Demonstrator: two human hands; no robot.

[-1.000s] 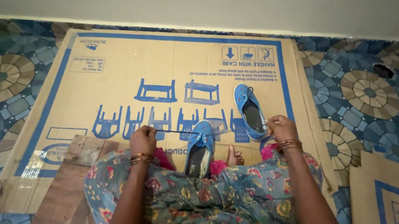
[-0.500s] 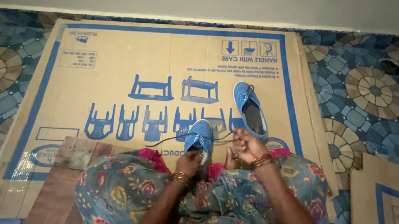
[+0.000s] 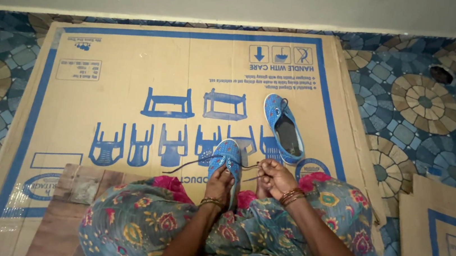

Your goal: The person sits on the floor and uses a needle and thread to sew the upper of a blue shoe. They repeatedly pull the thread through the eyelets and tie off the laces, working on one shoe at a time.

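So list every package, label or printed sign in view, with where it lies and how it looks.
Flattened cardboard box: spread on the tiled floor, tan with blue border, blue furniture drawings, text blocks.
Handling-symbol label: its far edge, three blue squares.
Second cardboard piece: right, tan, blue outline.

- Blue dotted shoe (image 3: pixel 226 161), dark lace (image 3: pixel 187 166)
- Second blue shoe (image 3: pixel 283 127) at two o'clock
- Tan cardboard (image 3: pixel 131 78), blue prints
- Teal floral dress (image 3: pixel 138 226)
- Blue mosaic floor (image 3: pixel 439 110)
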